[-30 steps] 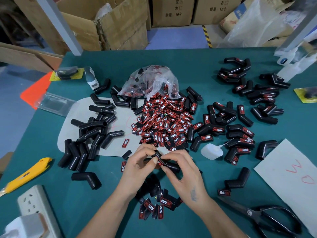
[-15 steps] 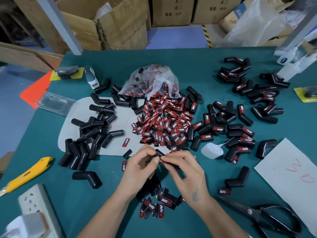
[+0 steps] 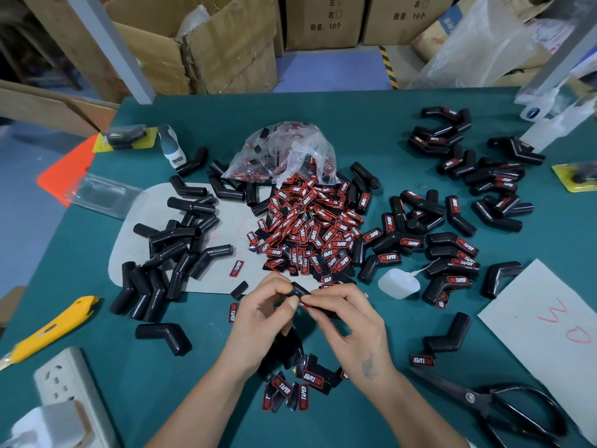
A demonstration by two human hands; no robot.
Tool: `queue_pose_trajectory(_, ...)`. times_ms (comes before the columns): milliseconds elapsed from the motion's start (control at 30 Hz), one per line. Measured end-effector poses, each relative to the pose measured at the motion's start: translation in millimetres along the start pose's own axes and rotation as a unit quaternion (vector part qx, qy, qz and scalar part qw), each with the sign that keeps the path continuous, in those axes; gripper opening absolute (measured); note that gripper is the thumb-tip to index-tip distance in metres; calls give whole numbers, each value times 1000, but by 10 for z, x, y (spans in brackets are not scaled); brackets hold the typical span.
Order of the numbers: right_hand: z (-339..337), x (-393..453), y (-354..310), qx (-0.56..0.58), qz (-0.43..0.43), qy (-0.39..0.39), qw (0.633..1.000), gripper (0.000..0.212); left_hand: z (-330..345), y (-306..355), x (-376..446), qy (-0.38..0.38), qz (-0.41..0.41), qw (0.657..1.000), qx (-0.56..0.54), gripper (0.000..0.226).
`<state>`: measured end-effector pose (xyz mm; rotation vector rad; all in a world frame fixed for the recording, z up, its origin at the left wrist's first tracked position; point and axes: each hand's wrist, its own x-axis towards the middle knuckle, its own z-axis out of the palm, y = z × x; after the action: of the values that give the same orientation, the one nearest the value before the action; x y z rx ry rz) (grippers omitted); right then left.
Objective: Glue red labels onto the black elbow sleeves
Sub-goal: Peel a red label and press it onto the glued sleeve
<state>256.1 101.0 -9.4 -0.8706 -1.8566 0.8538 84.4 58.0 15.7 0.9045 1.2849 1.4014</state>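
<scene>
both hands (image 3: 310, 313) pinch one sleeve (image 3: 298, 290); label heap (image 3: 310, 231), glue bottle (image 3: 398, 283), scissors (image 3: 504, 404) nearby

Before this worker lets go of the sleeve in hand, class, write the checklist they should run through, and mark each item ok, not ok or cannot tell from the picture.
1. Both hands hold the work: ok. The left hand and right hand grip the elbow sleeve.
2. Red label seated flat on that sleeve: cannot tell; fingers cover it.
3. Glue bottle close by: ok, just right of the hands.
4. Label supply: ok, the pile of red labels is large.
5. Unlabelled sleeves remaining: ok, heap on the left.
6. Scissors away from the hands: ok.
</scene>
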Motion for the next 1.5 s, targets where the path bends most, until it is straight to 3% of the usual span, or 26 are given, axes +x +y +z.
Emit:
queue_pose_trajectory(300,-12,14,-29,28,17,4,999,22,-46,15,8,-16,15,999,24,5)
queue_pose_trajectory(633,-22,10,-20,124,130,-50,982,36,-65,-19,20,6,1,1000,7,12)
queue_pose_trajectory(1367,-12,1,-67,121,176,-33,976,40,-68,-18,24,-15,12,1000,15,6)
queue_pose_trajectory(1500,-13,2,-64,126,185,-27,974,41,-75,-16,39,-28,11,999,33,16)
